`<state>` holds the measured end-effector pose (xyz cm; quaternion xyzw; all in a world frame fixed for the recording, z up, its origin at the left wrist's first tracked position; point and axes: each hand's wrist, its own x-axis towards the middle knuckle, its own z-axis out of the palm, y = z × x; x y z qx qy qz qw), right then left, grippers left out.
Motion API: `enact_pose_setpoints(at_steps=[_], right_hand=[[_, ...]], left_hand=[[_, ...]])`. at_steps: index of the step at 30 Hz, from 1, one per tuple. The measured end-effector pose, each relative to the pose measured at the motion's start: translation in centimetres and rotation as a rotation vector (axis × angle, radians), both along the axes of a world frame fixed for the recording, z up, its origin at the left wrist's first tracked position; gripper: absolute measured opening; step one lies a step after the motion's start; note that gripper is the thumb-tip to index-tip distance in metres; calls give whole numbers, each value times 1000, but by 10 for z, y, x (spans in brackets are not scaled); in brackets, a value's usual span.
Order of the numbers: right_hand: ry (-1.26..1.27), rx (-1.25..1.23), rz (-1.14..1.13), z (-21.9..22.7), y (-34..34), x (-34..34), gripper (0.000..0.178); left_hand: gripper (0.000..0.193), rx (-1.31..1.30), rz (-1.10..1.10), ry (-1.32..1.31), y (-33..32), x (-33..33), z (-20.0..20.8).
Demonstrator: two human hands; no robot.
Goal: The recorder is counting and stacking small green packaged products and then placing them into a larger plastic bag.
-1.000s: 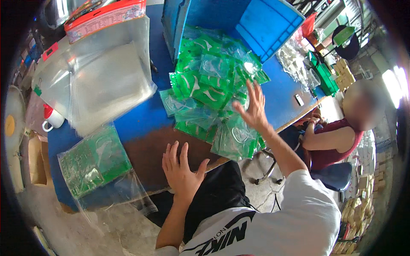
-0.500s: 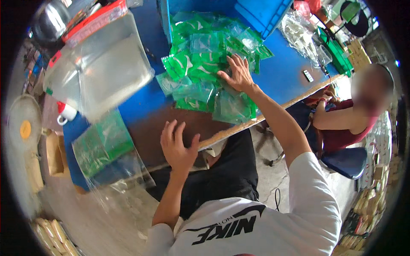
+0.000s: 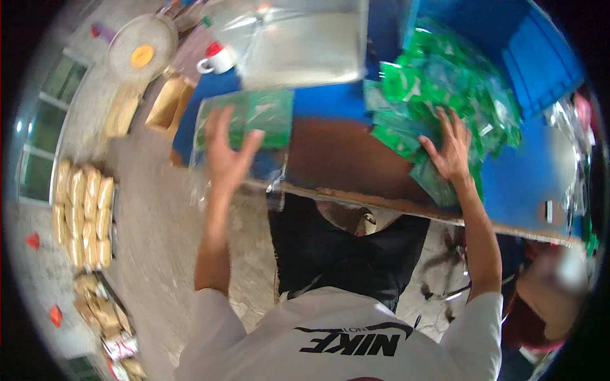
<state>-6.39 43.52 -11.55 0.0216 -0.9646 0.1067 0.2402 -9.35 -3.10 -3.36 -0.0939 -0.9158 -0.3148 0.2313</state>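
Observation:
My left hand (image 3: 229, 152), a little blurred, is over a clear plastic bag (image 3: 270, 124) with green packets inside, at the table's left part. Its fingers are spread and nothing is in them; I cannot tell whether they touch the bag. On the right, my right hand (image 3: 452, 147) lies with fingers apart on the near edge of a heap of small green-and-clear packets (image 3: 445, 79). The heap spills from a blue plastic crate (image 3: 543, 60) tipped on its side.
Large clear plastic sheets (image 3: 305, 57) lie at the back, with a white bottle with a red cap (image 3: 218, 59) beside them. A blue table (image 3: 330, 98) has a worn brown front. A seated person (image 3: 546, 298) is at the right. Filled sacks (image 3: 86, 213) are stacked on the left.
The view has swung to the left. My left hand has moved left and forward, from the bare brown table part to the bag. My right hand stays on the heap.

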Motion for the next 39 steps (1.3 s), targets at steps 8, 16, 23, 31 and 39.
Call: enact_pose_setpoints(at_steps=[8,16,23,31,39], right_hand=[[-151,127,310,9,52,-27,66],[144,-110,-76,34,13,-33,63],[-113,-44,-403,-20,-45,-104,97],[-149,13,145,7,-51,-30,98],[-87,143,416,17,-102,26,84]], left_hand=[[101,-343,348,-394,-30,-59,-68],[100,-403,487,-277,-8,-49,-82],[100,-383,303,-291,-37,-63,-66],[29,251,-142,-70,77,76,-42],[33,1009,-274,-951,123,136,-104]])
